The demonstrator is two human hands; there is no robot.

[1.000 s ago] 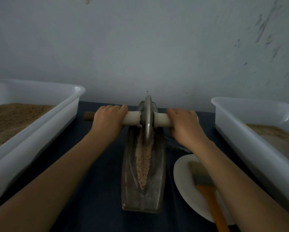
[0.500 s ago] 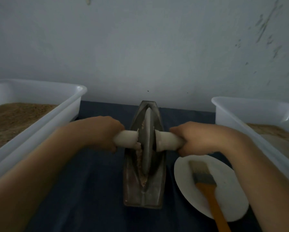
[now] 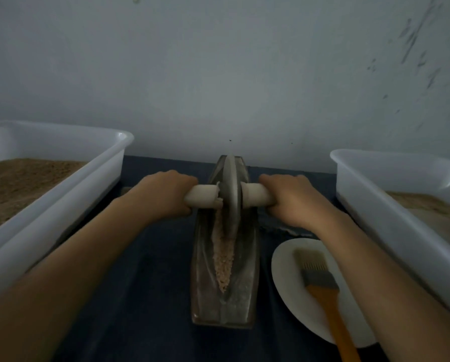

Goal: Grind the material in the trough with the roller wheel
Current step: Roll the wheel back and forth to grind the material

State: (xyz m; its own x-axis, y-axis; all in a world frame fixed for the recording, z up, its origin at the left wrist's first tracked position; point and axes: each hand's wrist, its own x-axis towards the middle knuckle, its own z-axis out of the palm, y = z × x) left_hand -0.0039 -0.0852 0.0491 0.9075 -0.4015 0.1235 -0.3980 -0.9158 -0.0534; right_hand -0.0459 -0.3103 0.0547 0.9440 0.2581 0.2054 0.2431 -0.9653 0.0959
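A boat-shaped metal trough (image 3: 225, 307) lies lengthwise on the dark blue cloth in the middle. Coarse tan material (image 3: 224, 259) fills its groove toward the near end. The metal roller wheel (image 3: 231, 189) stands upright in the far half of the trough, on a pale axle. My left hand (image 3: 166, 194) grips the left handle (image 3: 203, 198) of the axle. My right hand (image 3: 294, 199) grips the right handle (image 3: 255, 195). The wheel hides the material under it.
A white tub (image 3: 88, 184) of brown powder stands at the left, another white tub (image 3: 375, 194) at the right. A white plate (image 3: 286, 273) with an orange-handled brush (image 3: 320, 280) lies near right of the trough. A grey wall rises close behind.
The wheel rolled toward me half a second ago and has now rolled back to the far half of the trough. Both hands stayed on the handles and moved away with it.
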